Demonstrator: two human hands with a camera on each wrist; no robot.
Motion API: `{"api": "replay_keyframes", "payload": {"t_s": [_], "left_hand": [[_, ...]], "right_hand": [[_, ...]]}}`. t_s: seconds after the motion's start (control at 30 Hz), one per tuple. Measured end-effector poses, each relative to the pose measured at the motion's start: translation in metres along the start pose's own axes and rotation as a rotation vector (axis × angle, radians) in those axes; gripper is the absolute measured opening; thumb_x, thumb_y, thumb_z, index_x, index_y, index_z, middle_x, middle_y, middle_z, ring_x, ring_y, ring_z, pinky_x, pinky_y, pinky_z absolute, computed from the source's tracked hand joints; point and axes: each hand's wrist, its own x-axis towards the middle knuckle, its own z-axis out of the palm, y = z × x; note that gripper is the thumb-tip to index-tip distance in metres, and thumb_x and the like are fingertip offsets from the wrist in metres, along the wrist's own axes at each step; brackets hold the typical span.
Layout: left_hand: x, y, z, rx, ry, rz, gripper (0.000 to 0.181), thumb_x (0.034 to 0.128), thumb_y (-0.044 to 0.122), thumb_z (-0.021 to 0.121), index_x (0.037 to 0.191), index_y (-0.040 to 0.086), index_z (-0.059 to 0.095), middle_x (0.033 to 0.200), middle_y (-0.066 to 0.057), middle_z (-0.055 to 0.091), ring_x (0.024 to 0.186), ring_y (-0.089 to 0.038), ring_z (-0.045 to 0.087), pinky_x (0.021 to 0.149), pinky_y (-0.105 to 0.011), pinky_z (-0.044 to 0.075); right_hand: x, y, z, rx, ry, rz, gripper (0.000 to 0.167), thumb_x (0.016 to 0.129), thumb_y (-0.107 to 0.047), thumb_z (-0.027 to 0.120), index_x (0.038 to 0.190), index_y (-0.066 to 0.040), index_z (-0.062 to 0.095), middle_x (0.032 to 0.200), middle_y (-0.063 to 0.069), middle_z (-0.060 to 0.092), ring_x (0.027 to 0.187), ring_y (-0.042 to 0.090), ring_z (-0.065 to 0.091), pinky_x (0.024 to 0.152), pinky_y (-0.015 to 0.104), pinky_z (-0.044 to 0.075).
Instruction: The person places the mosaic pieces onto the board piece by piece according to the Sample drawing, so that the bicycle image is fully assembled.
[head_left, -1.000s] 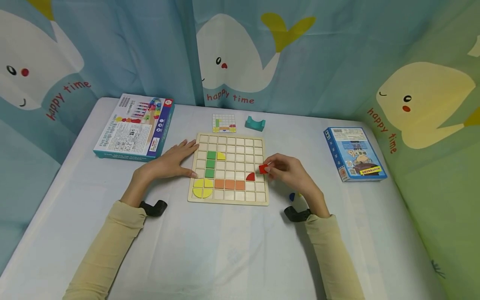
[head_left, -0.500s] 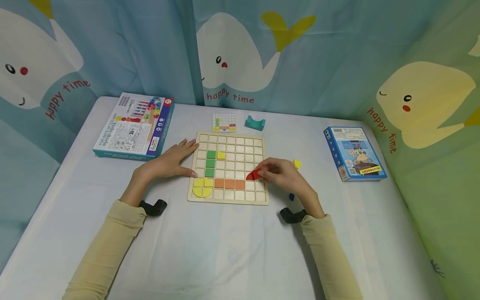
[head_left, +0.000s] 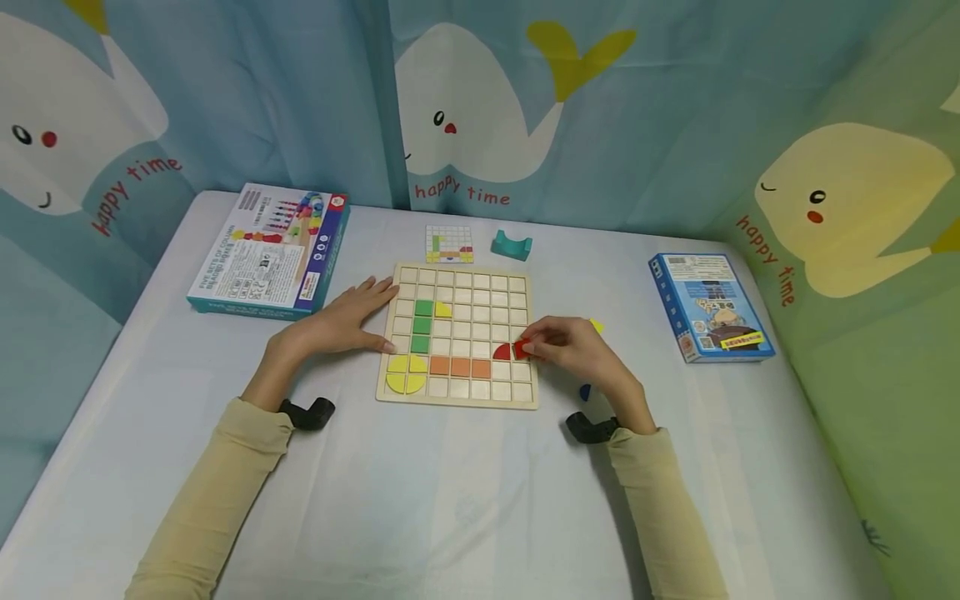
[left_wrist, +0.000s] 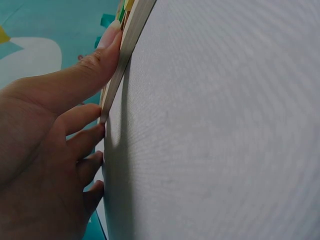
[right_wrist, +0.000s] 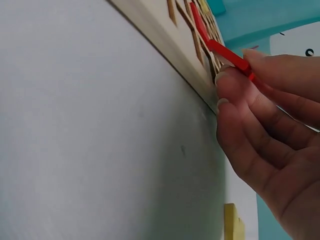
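A wooden grid board [head_left: 463, 296] lies mid-table. Between thumb and fingers of my right hand [head_left: 577, 350] I pinch a red square tile [head_left: 521, 348]. It is over a cell near the board's right rim, just right of a red quarter-circle tile [head_left: 502, 352]. In the right wrist view, the red square tile [right_wrist: 231, 56] is tilted, one edge down at the grid. My left hand [head_left: 337, 321] rests at the board's left edge with fingers spread, its thumb [left_wrist: 97, 60] on the rim. Green squares [head_left: 422, 325], orange squares [head_left: 460, 367] and yellow quarter-circles [head_left: 405, 374] sit in cells.
Behind the board lie a small pattern card [head_left: 449, 244] and a teal curved holder [head_left: 512, 246]. Boxes stand at left [head_left: 262, 258] and right [head_left: 711, 308]. A yellow piece [head_left: 596, 325] and a blue piece [head_left: 585, 391] lie beside my right hand, partly hidden.
My right hand carries the red square tile from the board's right rim to the red quarter-circle, then slightly right, over the neighbouring cell. The left hand stays in place.
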Motion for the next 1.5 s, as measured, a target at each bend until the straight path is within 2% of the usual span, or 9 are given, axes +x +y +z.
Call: {"api": "replay_keyframes", "payload": {"t_s": [0.23,0.5,0.7,0.87,1.03,1.13,1.5], "left_hand": [[-0.001,0.001,-0.001,-0.002,-0.004,0.000,0.101,0.0907,0.037,0.078,0.166,0.009,0.016,0.174,-0.013,0.007,0.160,-0.038,-0.004,0.130,-0.056,-0.002],[0.001,0.002,-0.001,0.003,-0.001,0.011,0.101,0.0906,0.037,0.078,0.165,0.008,0.016,0.174,-0.013,0.008,0.160,-0.038,-0.003,0.130,-0.057,-0.002],[0.001,0.003,-0.001,0.009,-0.008,0.006,0.101,0.0906,0.037,0.078,0.165,0.008,0.016,0.174,-0.013,0.008,0.160,-0.038,-0.003,0.130,-0.057,-0.002],[0.001,0.003,0.000,0.007,-0.007,0.001,0.101,0.0909,0.037,0.078,0.165,0.008,0.016,0.174,-0.013,0.007,0.160,-0.038,-0.004,0.130,-0.057,-0.002],[0.001,0.003,0.003,-0.003,-0.013,-0.003,0.101,0.0912,0.040,0.077,0.166,0.010,0.016,0.174,-0.012,0.007,0.160,-0.038,-0.004,0.130,-0.056,-0.002],[0.000,0.004,0.003,-0.008,-0.012,-0.012,0.101,0.0909,0.040,0.077,0.166,0.010,0.017,0.174,-0.011,0.007,0.160,-0.038,-0.004,0.130,-0.056,-0.002],[-0.001,0.002,-0.001,-0.009,-0.017,-0.022,0.101,0.0907,0.040,0.078,0.166,0.011,0.017,0.174,-0.011,0.006,0.160,-0.038,-0.004,0.130,-0.057,-0.002]], "right_hand": [[0.003,0.000,0.005,-0.067,0.012,0.002,0.018,0.096,-0.017,0.075,0.109,-0.006,0.076,0.090,0.007,0.071,0.081,0.021,0.063,0.065,0.024,0.055],[0.003,0.002,0.005,-0.089,0.023,-0.019,0.013,0.095,-0.015,0.075,0.103,-0.005,0.076,0.084,0.007,0.071,0.073,0.017,0.063,0.060,0.024,0.054],[0.002,0.002,0.007,-0.120,0.030,-0.009,0.012,0.095,-0.014,0.075,0.103,-0.006,0.077,0.084,0.006,0.070,0.075,0.018,0.061,0.060,0.024,0.051],[0.000,0.000,0.006,-0.160,0.029,-0.033,0.013,0.096,-0.015,0.074,0.105,-0.007,0.077,0.089,0.006,0.072,0.078,0.019,0.060,0.064,0.026,0.050],[-0.006,0.003,-0.001,-0.128,0.061,-0.029,0.013,0.098,-0.013,0.070,0.107,-0.008,0.077,0.101,0.009,0.076,0.080,0.020,0.065,0.069,0.029,0.055],[-0.011,0.007,-0.008,-0.143,0.100,-0.032,0.013,0.098,-0.013,0.069,0.108,-0.008,0.077,0.105,0.009,0.076,0.084,0.021,0.065,0.072,0.031,0.055],[-0.034,0.031,-0.036,-0.216,0.164,0.015,0.018,0.097,-0.012,0.070,0.112,-0.004,0.075,0.101,0.013,0.073,0.085,0.025,0.064,0.065,0.024,0.053]]}}
